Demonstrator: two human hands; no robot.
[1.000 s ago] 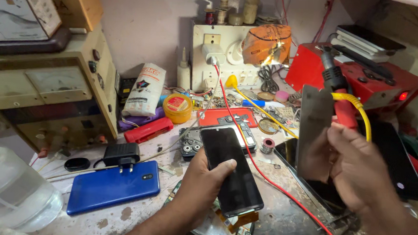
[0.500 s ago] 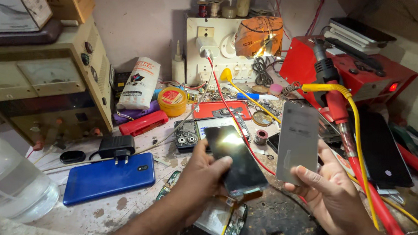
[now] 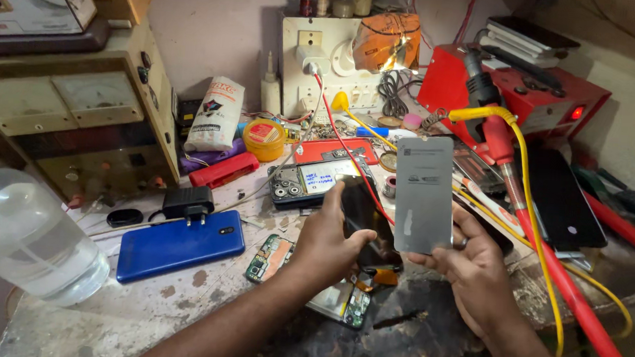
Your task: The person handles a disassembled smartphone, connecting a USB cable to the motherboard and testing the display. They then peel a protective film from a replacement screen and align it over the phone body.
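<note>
Fingers of the right hand point(image 3: 475, 270) pinch the grey display panel point(image 3: 423, 195) by its lower edge, while the left hand point(image 3: 332, 237) clamps the dark glass screen point(image 3: 363, 213); both appear thin, light, fragile.

Glossy black glass phone screen point(image 3: 363, 210) in left hand point(image 3: 332, 241); matt grey panel w/ film backing point(image 3: 423, 195) in right hand point(image 3: 472, 270). Worn, rough, paint-chipped workbench top point(image 3: 144, 314); glossy blue plastic phone point(image 3: 181, 244).

Grey panel point(image 3: 423, 195), black glossy screen point(image 3: 362, 217), blue phone point(image 3: 181, 244) (plain back), red box point(image 3: 514, 94), yellow cable point(image 3: 529, 211).
</note>
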